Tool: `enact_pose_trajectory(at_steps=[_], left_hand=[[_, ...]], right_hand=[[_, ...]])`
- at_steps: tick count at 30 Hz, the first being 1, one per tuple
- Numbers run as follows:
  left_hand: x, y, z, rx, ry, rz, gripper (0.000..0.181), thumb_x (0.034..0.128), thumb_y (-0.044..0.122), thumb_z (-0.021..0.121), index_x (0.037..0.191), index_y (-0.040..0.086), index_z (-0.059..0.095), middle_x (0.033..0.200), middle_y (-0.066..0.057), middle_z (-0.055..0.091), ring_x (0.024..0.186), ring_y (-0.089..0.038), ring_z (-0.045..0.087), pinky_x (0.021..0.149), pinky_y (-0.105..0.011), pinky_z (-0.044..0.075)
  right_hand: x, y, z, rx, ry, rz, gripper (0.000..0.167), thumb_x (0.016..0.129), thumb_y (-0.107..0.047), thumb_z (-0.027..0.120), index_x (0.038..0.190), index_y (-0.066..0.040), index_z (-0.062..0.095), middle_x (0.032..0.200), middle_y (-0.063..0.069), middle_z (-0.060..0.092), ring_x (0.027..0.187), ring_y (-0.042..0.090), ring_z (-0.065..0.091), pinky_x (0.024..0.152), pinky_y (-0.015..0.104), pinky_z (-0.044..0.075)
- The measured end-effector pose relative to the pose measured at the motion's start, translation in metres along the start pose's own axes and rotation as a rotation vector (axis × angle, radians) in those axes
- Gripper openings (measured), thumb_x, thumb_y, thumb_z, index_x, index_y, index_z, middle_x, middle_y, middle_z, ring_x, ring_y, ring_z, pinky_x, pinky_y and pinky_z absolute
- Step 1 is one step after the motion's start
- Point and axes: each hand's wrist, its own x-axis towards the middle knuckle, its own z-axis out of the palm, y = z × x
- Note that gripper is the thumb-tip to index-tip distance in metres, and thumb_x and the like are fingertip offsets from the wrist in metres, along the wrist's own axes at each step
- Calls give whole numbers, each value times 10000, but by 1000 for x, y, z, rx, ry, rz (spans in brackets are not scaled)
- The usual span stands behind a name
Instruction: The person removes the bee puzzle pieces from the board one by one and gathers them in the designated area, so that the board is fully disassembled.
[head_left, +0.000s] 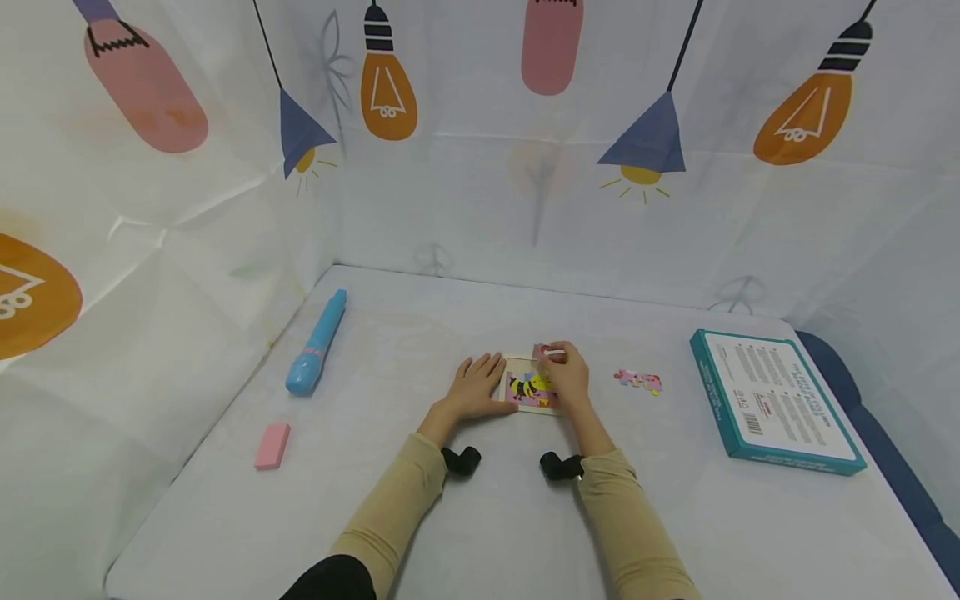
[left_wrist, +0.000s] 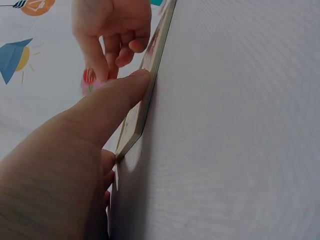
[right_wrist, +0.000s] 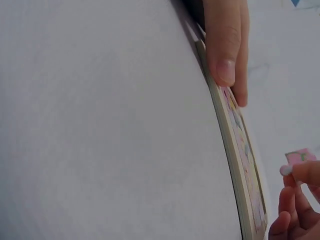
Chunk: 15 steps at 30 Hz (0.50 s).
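A small wooden puzzle tray (head_left: 537, 411) lies on the white table, with a yellow-and-black bee picture (head_left: 527, 386) partly assembled inside its frame. My left hand (head_left: 474, 390) rests at the tray's left side, fingers straight and spread. Its thumb (left_wrist: 117, 95) presses on the near edge in the left wrist view. Between thumb and fingers, my right hand (head_left: 572, 379) pinches a pink puzzle piece (head_left: 541, 351) above the tray's far right part. The right wrist view shows this piece (right_wrist: 301, 155) raised off the tray. The right hand covers part of the picture.
Joined-looking pink puzzle pieces (head_left: 639, 382) lie right of the tray. Farther right is a teal-edged box (head_left: 780, 400). On the left are a blue microphone-shaped object (head_left: 317, 343) and a pink block (head_left: 272, 446). A white patterned curtain (head_left: 480, 192) hangs behind the table.
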Motion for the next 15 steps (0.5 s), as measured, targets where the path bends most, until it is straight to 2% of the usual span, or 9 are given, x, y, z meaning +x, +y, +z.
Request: enact_pose_trajectory(at_steps=[5,8,12,15], left_hand=[[0,-1,1,0,-1,3,898,830,612,507,1479,87,177,1544,-62,138,1420,-220,88,1124,-460,43],[-1,-1,1,-6,-3,5,899,831,612,507,1480,86,175,1545,-64,134,1421,-223,84,1123,-463,40],[-1,-1,1,-18,-3,8,900,832,609,506,1480,83,172,1545,-68,131,1421,-227,78,1123,-467,35],[-2,0,0,-20,-3,8,903,831,609,508,1480,82,167,1546,-67,126,1422,-222,72,1123,-464,30]], right_hand=[[2,2,-18,47,49,58,253,941,-151,487,1156,-35,550,1058,150,569,867,218,523,717,233,443],[5,5,-28,61,78,78,263,952,-158,475,1148,-10,567,1044,169,587,794,177,528,668,186,437],[8,13,-42,2,130,44,277,933,-151,533,1138,26,594,995,198,629,747,156,570,605,163,424],[9,18,-50,-91,167,25,285,910,-162,571,1127,18,614,979,199,647,802,198,601,631,205,414]])
